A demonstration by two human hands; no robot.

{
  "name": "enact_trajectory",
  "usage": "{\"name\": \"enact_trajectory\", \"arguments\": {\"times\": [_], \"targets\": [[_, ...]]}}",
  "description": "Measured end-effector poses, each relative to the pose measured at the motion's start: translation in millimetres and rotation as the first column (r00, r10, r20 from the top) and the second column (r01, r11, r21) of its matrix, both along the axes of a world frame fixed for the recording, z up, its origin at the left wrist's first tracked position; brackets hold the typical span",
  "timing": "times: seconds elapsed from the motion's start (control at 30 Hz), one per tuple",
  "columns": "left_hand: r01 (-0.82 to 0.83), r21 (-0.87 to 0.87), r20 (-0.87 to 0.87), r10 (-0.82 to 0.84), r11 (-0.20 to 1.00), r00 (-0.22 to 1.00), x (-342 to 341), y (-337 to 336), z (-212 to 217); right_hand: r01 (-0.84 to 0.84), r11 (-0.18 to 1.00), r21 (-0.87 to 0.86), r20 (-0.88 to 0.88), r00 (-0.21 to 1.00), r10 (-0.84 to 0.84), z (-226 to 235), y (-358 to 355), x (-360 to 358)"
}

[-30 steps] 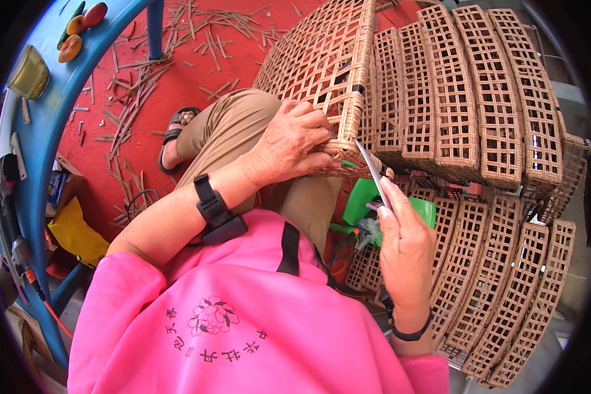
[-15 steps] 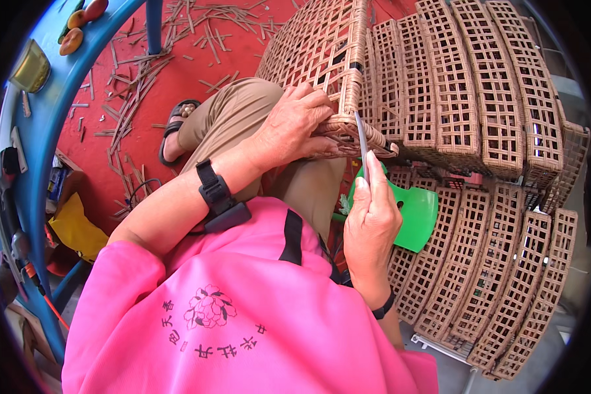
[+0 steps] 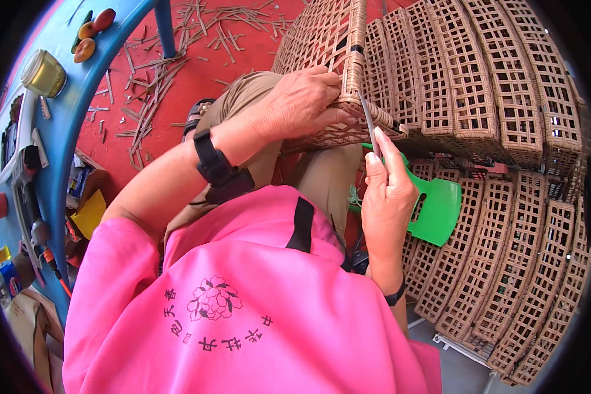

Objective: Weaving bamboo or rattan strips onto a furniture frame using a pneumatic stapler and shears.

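Two hands on one job: left hand is clamped over the bound rim of a woven basket panel resting on the person's knee, fingers curled round the edge & pressing it down. Right hand sits just below the rim, thumb & fingers pinched on a thin grey strip or blade (can't tell which) that points up into the rim wrap, right beside the left fingertips.

Risks, as I judge them:
- Tip is v. close to the left fingers; if it slips out of the weave w/ force behind it, it could jab them.
- Panel is only braced by knee & one hand; if the grip eases, it could twist & the tip would miss its gap.
- Strip is thin; pushed at an angle it may kink or split the wrap.

Around: stacks of finished wicker panels on the right, green plastic stool behind the right hand, cut cane scraps on the red floor, blue worktop at left w/ a jar & a power tool.
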State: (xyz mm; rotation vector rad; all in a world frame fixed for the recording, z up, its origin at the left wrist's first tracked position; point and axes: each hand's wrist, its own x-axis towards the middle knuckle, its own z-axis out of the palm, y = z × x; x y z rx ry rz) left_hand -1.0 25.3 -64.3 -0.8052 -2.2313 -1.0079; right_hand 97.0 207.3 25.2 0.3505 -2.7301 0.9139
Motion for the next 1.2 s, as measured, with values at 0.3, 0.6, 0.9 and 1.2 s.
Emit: {"name": "enact_trajectory", "arguments": {"times": [0.3,0.6,0.9,1.2], "targets": [[0.028,0.199,0.249,-0.078,0.980,0.965,11,-15,-18,0.028,0.995,-0.092,0.148,0.989,-0.014,1,13,-4],[-0.125,-0.054,0.264,0.135,0.991,0.955,15,13,-47,-0.029,0.994,-0.102,0.087,0.995,0.038,-4,21,-10],[0.029,-0.050,0.259,-0.015,0.998,0.966,8,4,-51,-0.076,0.992,-0.102,0.091,0.992,0.086,-2,22,-13],[-0.219,-0.028,0.334,0.215,0.975,0.918,31,14,-27,-0.051,0.994,-0.092,0.123,0.990,0.062,-1,23,-11]]}}
